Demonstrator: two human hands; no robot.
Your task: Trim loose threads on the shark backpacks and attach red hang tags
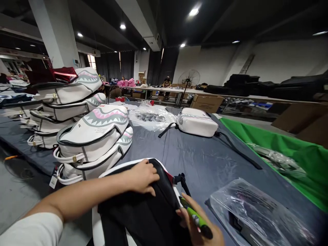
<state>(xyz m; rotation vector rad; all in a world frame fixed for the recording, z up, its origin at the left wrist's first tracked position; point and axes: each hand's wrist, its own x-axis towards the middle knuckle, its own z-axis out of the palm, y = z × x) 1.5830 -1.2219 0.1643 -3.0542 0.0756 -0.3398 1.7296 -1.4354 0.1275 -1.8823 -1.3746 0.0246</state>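
A backpack [143,212] lies with its black back panel up on the grey-covered table, close in front of me. My left hand [142,177] rests on the top of this panel, fingers curled against the fabric near the white trim. My right hand [198,223] is at the bag's right edge, closed round a green and black marker [197,218] that points down to the right. The bag's black top handle loop [180,179] sticks out between the two hands.
Stacks of white shark-mouth backpacks [94,136] stand to the left. Another white bag [197,122] with black straps lies further back. Clear plastic bags [256,208] lie at right and centre back. Green cloth [289,153] covers the right side. People sit at distant tables.
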